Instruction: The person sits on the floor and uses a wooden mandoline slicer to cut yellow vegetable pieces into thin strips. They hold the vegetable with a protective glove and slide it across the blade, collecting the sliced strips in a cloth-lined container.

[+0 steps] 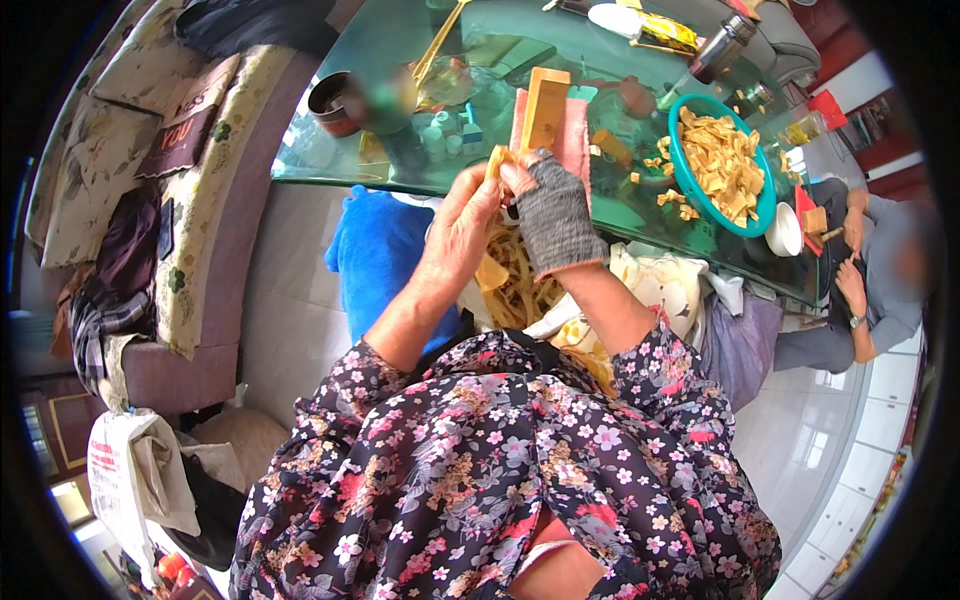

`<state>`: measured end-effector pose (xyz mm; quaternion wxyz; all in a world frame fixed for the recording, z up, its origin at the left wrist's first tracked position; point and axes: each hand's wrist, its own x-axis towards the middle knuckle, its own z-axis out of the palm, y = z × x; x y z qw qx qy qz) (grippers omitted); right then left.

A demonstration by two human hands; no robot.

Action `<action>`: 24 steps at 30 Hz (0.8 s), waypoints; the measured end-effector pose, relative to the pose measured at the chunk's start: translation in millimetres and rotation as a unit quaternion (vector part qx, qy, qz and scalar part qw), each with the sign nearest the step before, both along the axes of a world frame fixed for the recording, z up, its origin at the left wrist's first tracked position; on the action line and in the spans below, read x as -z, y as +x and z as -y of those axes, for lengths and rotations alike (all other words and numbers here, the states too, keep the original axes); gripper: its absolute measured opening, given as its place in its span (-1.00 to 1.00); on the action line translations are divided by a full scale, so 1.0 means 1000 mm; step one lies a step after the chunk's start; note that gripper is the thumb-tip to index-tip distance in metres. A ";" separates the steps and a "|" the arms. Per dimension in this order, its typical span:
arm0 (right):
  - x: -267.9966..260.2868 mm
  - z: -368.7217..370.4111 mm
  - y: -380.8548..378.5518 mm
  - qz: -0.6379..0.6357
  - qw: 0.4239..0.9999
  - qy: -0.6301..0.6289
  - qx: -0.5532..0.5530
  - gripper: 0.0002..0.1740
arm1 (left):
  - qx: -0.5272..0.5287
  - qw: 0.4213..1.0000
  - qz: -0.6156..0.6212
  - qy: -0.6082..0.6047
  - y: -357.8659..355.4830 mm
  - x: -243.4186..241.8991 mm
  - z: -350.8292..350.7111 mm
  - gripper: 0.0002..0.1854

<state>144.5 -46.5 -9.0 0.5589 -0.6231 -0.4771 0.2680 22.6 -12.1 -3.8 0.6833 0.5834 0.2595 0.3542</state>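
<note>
My left hand (469, 210), bare, and my right hand (555, 210), in a grey fingerless knitted glove, meet at the near edge of the glass table. Between their fingertips they hold a small yellowish piece (496, 159), its material unclear. Just beyond lies a rectangular wooden block (546, 109) on a pink cloth (577, 150). Below my hands, an open bag holds yellowish-brown strips (517, 262). To the right on the table, a teal plastic basket (766, 206) is heaped with pale yellow chips (720, 161); several loose chips lie beside it.
Small bottles (435, 139) and a dark pot (330, 105) stand on the glass table (637, 217). A white bowl (784, 229) sits right of the basket. Another person (885, 262) sits at the right. A blue cloth (390, 255) hangs below the table's edge; a sofa (217, 225) is at left.
</note>
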 end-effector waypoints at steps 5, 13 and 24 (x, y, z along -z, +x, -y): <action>-0.009 0.004 0.003 -0.157 0.982 -0.032 -0.102 -0.60 | 0.000 1.000 -0.005 -0.019 -0.005 0.014 -0.011 -0.79; -0.022 0.001 0.026 -0.219 0.975 -0.013 0.013 -0.63 | 0.090 0.996 -0.013 -0.005 -0.007 0.010 -0.008 -0.72; -0.047 0.014 0.032 -0.308 0.951 -0.008 0.003 -0.66 | 0.040 0.971 -0.170 0.165 -0.013 0.021 -0.004 -0.78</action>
